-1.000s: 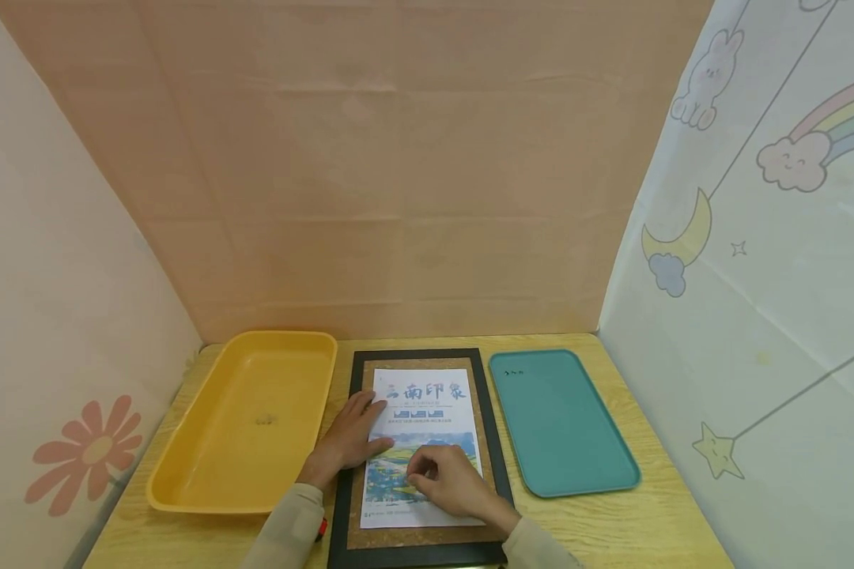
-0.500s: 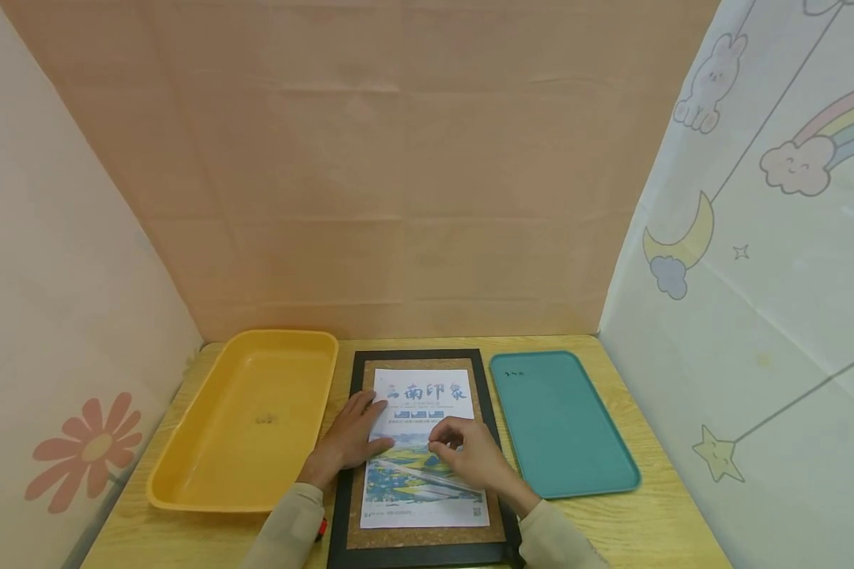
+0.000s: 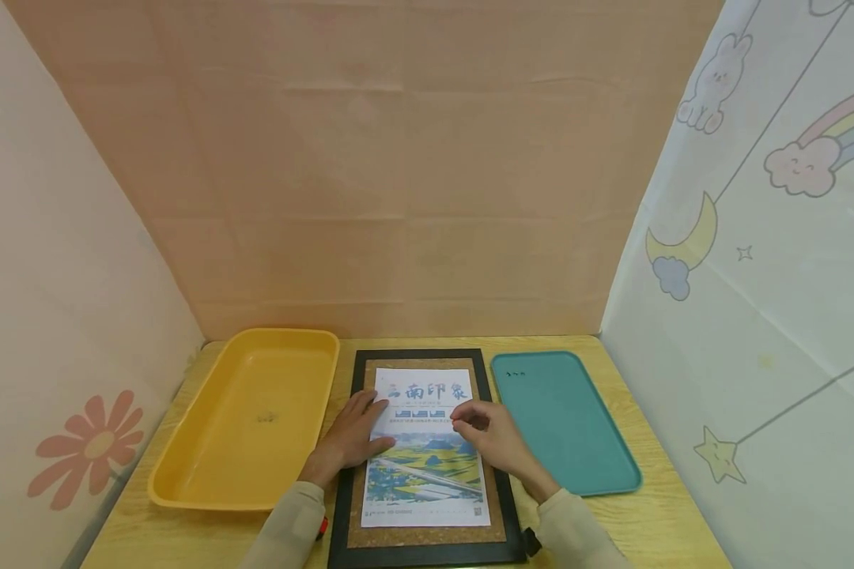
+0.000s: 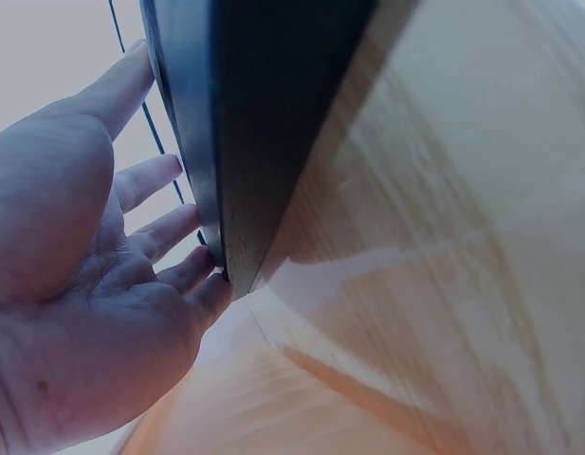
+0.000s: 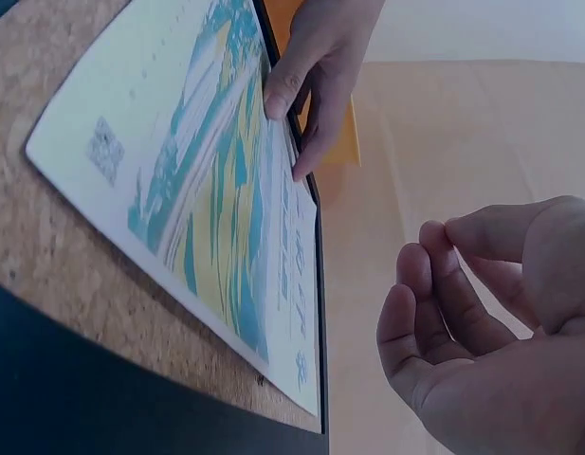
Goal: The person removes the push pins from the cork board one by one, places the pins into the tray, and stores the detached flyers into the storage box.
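Observation:
A printed poster sheet [image 3: 427, 474] with blue lettering and a landscape picture lies on a cork board [image 3: 406, 538] in a black frame [image 3: 427, 555]. My left hand [image 3: 352, 433] rests flat across the frame's left side, fingertips on the sheet's left edge. Its palm and spread fingers show beside the frame in the left wrist view. Over the sheet's right edge, my right hand [image 3: 494, 435] has thumb and index finger pinched together. A tiny red thing [image 3: 454, 423] shows at those fingertips in the head view; its kind is hidden by the fingers.
A deep yellow tray [image 3: 162, 482] stands left of the board, with small dark specks [image 3: 266, 417] on its floor. To the right lies a flat teal tray [image 3: 569, 435] bearing several tiny dark items [image 3: 515, 374]. Walls enclose the table's back and sides.
My right hand has moved up and to the right across the sheet, from the landscape picture to the sheet's right edge, fingers still pinched. My left hand has stayed in place.

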{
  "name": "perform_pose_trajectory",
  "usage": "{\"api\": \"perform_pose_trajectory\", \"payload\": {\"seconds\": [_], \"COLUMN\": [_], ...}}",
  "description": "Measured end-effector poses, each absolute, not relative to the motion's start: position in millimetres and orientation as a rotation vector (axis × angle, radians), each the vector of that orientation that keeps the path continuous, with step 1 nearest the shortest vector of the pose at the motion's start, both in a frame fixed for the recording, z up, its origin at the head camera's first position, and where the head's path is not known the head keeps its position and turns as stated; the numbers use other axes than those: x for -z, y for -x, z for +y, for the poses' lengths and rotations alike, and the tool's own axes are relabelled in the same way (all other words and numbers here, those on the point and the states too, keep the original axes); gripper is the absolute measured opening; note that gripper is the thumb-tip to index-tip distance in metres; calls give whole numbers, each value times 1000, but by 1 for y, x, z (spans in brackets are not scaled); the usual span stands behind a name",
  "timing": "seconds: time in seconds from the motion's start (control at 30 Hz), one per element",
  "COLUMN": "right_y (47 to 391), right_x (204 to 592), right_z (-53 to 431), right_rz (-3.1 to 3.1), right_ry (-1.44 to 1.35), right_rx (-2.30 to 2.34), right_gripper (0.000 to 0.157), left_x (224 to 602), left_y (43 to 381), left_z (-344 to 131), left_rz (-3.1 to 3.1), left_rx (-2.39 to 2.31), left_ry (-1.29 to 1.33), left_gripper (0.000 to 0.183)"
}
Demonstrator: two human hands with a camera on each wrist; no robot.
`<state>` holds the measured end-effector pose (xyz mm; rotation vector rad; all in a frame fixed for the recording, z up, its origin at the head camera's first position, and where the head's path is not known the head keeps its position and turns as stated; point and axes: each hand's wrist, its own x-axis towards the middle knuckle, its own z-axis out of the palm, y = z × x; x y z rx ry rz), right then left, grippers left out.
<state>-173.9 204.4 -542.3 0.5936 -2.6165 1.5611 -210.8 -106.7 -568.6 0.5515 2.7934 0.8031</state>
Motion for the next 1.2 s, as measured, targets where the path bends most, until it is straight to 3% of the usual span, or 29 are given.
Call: {"api": "perform_pose_trajectory", "payload": {"seconds": [0.67,1.2], "right_y": [182,190], "right_x": [542,540], "right_z": [226,234], "right_rz": [-2742,-2754], "right_ry": [-472,-181], "right_rx": [-1615,-1541], "right_gripper": [19,13], "left_x": [585,593], "left_y": [215,219], "left_z": [-110,-111], "left_rz": [2809,2800], "left_rx": [-852,-837], "left_ry": [-574,-584], "left_gripper": [80,82]}}
